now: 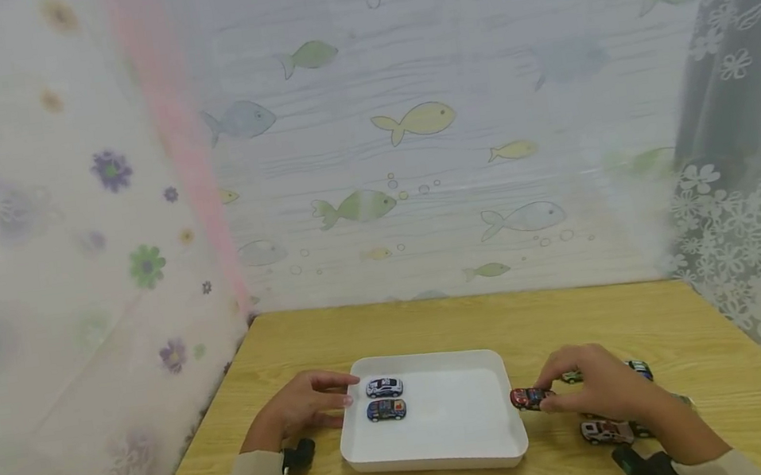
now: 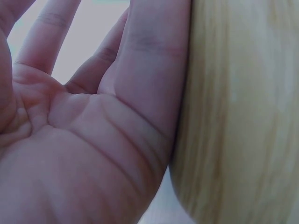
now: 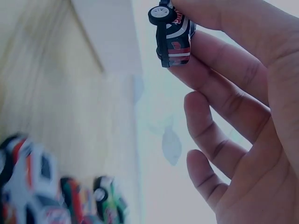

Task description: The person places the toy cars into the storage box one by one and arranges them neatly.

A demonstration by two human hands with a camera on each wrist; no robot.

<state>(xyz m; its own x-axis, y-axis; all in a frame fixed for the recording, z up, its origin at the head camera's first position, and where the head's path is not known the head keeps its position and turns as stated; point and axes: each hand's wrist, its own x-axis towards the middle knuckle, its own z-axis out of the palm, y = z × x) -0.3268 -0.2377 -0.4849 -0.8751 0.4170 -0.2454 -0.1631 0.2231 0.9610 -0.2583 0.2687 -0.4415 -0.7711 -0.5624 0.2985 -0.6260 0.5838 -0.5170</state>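
Observation:
My right hand (image 1: 602,385) pinches a red-and-black toy car (image 1: 528,399) between thumb and fingers, just off the right rim of a white tray (image 1: 462,419). In the right wrist view, that toy car (image 3: 176,46) shows a black wheel with a pale hub. The other fingers of this hand are loosely bent. Inside the tray, near its left side, a white toy car (image 1: 384,387) stands behind a blue toy car (image 1: 386,410). At the tray's left rim, my left hand (image 1: 304,402) rests with relaxed fingers and holds nothing; its palm fills much of the left wrist view.
Several more toy cars stand right of the tray, partly hidden by my right hand and forearm, among them a white-and-red one (image 1: 604,432) and a blue one (image 1: 640,371). Curtains with printed fish (image 1: 416,120) and flowers border the wooden table (image 1: 542,312).

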